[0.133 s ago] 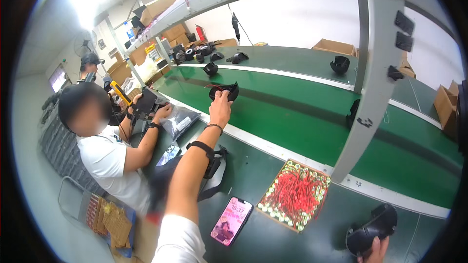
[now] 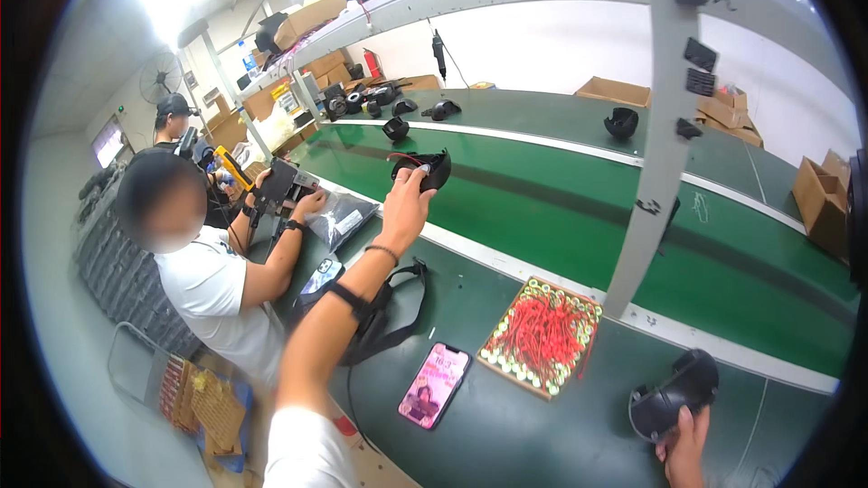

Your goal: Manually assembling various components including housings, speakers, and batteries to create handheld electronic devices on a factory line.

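Stretched out over the green conveyor belt (image 2: 542,190), my left hand (image 2: 409,205) grips a black curved plastic shell (image 2: 437,172) with a thin red wire on it. At the lower right, my right hand (image 2: 687,443) is closed around a larger black rounded plastic housing (image 2: 676,395), held just over the dark green bench. Between my arms lies a box of white-ended cylindrical parts with red wires (image 2: 542,334). A phone (image 2: 435,386) with a pink lit screen is beside it.
Another black shell (image 2: 396,129) sits farther along the belt. A grey post (image 2: 646,172) rises at the belt's near edge. To my left, a co-worker (image 2: 212,280) handles a dark device beside a plastic bag (image 2: 339,220). A strapped black pouch (image 2: 384,325) lies under my left forearm.
The view has shifted a little, bringing more of my right hand and its housing into sight. My left hand stays over the belt with the shell, slightly farther right.
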Demonstrator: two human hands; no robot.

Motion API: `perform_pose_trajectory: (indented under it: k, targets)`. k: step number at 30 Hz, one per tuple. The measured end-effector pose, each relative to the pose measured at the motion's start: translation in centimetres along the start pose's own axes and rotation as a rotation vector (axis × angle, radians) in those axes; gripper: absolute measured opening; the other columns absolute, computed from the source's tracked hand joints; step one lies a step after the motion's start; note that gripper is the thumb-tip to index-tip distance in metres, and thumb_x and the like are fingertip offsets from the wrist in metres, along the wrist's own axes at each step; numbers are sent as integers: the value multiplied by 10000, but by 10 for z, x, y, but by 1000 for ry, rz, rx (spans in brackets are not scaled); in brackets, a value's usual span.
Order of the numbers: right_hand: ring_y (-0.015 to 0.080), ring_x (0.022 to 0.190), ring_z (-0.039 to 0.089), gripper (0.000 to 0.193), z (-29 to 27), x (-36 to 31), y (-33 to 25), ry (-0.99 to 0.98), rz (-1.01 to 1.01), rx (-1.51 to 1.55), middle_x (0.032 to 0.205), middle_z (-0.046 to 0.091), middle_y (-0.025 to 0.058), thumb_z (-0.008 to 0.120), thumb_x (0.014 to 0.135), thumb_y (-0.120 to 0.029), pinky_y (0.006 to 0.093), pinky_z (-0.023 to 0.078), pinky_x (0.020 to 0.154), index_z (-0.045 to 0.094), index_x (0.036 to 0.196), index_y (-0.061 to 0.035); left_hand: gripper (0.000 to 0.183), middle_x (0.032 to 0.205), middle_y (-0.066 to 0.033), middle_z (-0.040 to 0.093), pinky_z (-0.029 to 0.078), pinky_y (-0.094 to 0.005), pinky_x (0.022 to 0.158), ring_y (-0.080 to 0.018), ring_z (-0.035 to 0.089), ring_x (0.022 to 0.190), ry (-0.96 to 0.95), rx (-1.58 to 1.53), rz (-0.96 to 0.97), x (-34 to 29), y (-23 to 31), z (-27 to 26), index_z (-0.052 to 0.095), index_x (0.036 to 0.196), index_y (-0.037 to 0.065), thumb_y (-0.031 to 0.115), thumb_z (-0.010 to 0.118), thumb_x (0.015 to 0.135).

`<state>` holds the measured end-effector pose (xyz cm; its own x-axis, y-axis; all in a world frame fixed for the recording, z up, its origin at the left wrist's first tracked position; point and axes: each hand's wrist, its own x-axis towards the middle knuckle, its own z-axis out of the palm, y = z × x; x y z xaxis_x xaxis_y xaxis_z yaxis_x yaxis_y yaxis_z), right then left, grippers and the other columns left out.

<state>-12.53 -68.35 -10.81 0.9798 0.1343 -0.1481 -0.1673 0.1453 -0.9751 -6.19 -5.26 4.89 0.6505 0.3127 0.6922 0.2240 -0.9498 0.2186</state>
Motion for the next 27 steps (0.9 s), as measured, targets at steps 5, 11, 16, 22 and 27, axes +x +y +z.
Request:
perform_pose_trajectory:
  k: [5, 11, 16, 22, 27]
  targets:
    - [123, 418, 516, 682, 19, -16, -40, -97, -15, -7, 827, 644, 107, 588, 1085, -369, 244, 377, 331, 267, 1633, -120, 260, 1058, -168, 615, 539, -424, 762, -312, 675, 875, -58, -252, 244, -97, 111, -133, 673, 1115, -1, 27, 771, 875]
    - [95, 430, 491, 370, 20, -21, -62, -101, 135, -23, 697, 587, 42, 568, 1090, -398, 242, 328, 341, 576, 1265, -73, 265, 1087, -111, 625, 585, -388, 745, -294, 692, 885, -364, -482, 369, -230, 223, -207, 697, 1125, 56, 46, 781, 873]
    - [91, 432, 449, 336, -9, -15, -75, -175, 213, -219, 728, 584, 34, 544, 1073, -360, 241, 294, 362, 586, 1238, -71, 330, 1184, -100, 586, 582, -440, 746, -313, 685, 950, -610, -695, 400, -294, 267, -180, 643, 1215, 124, -3, 643, 910]
    - [88, 605, 478, 803, -12, -16, -108, -317, 103, -401, 968, 595, 65, 613, 995, -325, 250, 396, 500, 260, 1632, 12, 273, 1116, -87, 645, 589, -400, 723, -298, 698, 893, -604, -696, 482, -311, 280, -142, 729, 1147, 120, 17, 687, 898]
    - [68, 602, 477, 570, -28, 1, -116, -646, 184, -462, 870, 576, -4, 605, 1043, -272, 253, 385, 505, 414, 1508, -3, 394, 1184, -88, 595, 594, -381, 750, -244, 701, 918, -707, -645, 467, -311, 278, -133, 729, 1172, 135, -54, 675, 831]
